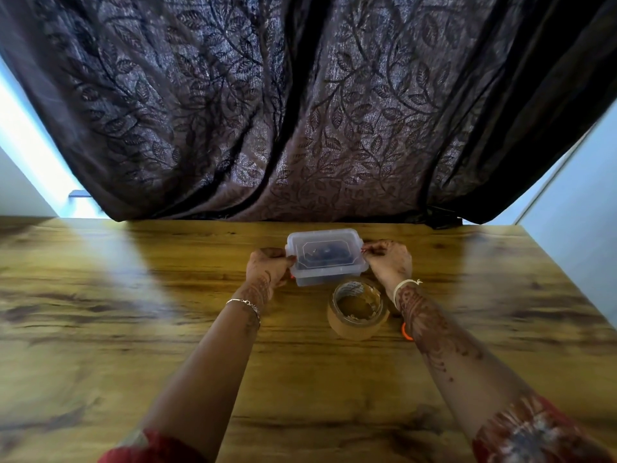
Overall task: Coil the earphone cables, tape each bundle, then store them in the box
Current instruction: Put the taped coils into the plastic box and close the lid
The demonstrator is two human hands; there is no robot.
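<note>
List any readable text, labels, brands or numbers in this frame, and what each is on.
No text reads clearly in this view.
On the tape roll: pale marks on the inner core, too blurred to read.
On the box: a raised outline on the lid, no legible words.
On the curtain: a leaf pattern only, no lettering.

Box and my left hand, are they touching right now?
Touching. The head view shows the left hand gripping the left end of the box, with the thumb lying over its top edge and no gap between them.
</note>
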